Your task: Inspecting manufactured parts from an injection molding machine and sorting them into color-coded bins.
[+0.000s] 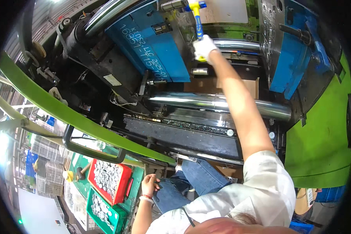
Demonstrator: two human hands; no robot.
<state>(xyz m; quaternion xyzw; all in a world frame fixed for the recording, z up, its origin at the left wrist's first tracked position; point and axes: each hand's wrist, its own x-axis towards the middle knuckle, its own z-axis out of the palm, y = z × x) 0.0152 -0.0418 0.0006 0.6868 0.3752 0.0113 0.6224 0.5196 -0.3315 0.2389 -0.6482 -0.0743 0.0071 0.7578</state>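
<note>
My right hand (204,48), in a white glove, is raised at arm's length into the machine and is shut on the blue-and-yellow handle of a hammer (198,23). The hammer's head is up near a blue mould block (152,46) and a short steel pin. My left hand (149,185) is bare with a band at the wrist. It rests flat on my jeans-clad thigh, holding nothing. My white shirt fills the lower right.
A thick chrome bar (222,103) crosses below my right arm, above a dark machine bed (183,136). A second blue mould half (288,50) stands at right against the green frame (319,144). At lower left sit a red crate (107,177) and a green crate (101,210) of round metal parts, with a mallet (76,173) beside them.
</note>
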